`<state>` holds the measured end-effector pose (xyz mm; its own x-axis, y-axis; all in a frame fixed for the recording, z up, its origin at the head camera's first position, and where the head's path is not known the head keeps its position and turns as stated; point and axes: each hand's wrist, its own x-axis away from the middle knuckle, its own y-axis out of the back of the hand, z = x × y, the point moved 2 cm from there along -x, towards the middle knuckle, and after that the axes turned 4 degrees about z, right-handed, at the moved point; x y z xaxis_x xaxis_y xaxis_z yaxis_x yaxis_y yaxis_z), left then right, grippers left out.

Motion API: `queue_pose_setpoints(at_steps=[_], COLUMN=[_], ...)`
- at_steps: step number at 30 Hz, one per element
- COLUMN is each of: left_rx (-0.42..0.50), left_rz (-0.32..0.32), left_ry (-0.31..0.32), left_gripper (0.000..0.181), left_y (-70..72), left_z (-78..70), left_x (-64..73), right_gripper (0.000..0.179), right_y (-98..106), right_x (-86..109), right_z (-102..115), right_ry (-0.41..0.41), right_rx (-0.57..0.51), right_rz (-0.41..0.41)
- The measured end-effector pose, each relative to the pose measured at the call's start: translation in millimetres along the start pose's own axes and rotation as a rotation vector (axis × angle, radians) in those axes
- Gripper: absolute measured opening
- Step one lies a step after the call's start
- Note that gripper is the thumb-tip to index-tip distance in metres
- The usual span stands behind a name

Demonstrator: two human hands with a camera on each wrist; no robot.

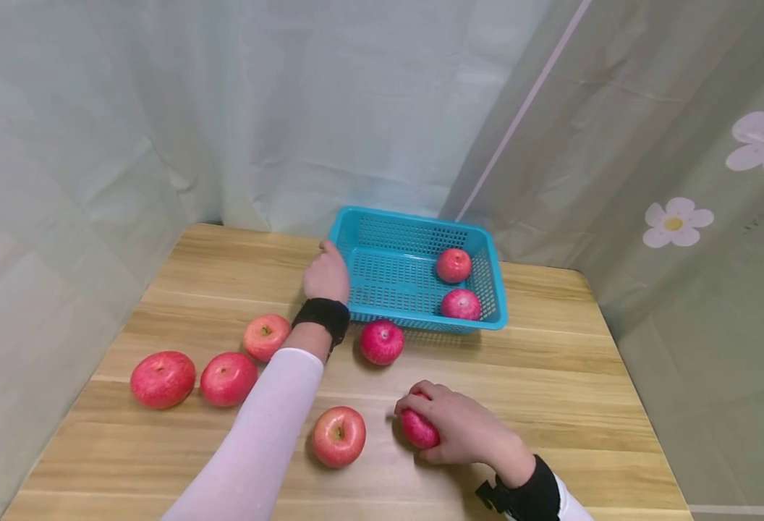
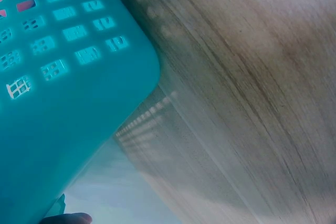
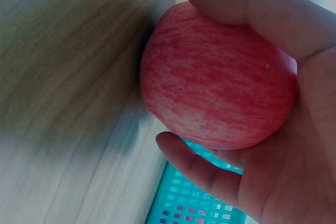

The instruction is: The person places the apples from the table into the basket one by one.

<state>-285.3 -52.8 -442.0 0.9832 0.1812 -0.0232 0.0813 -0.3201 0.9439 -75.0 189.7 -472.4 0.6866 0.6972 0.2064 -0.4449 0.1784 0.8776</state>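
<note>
My left hand grips the left rim of a teal plastic basket at the back of the wooden table. In the left wrist view the basket fills the left side, with one fingertip at its lower edge. Two red apples lie inside the basket on its right. My right hand curls round another red apple resting on the table near the front. Thumb and fingers wrap that apple in the right wrist view.
Loose red apples lie on the table: three in a row at the left, one just before the basket, one at the front middle. Curtains close off the back and both sides.
</note>
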Motion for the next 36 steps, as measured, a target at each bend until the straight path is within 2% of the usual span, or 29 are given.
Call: queue_pose_setpoints(at_steps=[9,17,24,36], left_rx=[0.011,-0.008,0.001,0.002], left_rz=[0.013,0.012,-0.004,0.015], left_ry=[0.006,0.002,0.000,0.015], left_gripper=[0.046,0.046,0.046,0.048], left_y=[-0.1,-1.1,1.1,-1.3], left_z=[1.1,0.9,1.1,0.5], left_x=[-1.1,-0.4,2.0,0.1], right_gripper=[0.075,0.075,0.075,0.077], right_y=[5,11,32,63], right_x=[-0.6,1.0,1.3,2.3], right_z=[2,4,4,12], right_ry=[0.045,0.030,0.045,0.094], right_rx=[0.007,0.017,0.032,0.065], right_rz=[0.001,0.000,-0.050,-0.048])
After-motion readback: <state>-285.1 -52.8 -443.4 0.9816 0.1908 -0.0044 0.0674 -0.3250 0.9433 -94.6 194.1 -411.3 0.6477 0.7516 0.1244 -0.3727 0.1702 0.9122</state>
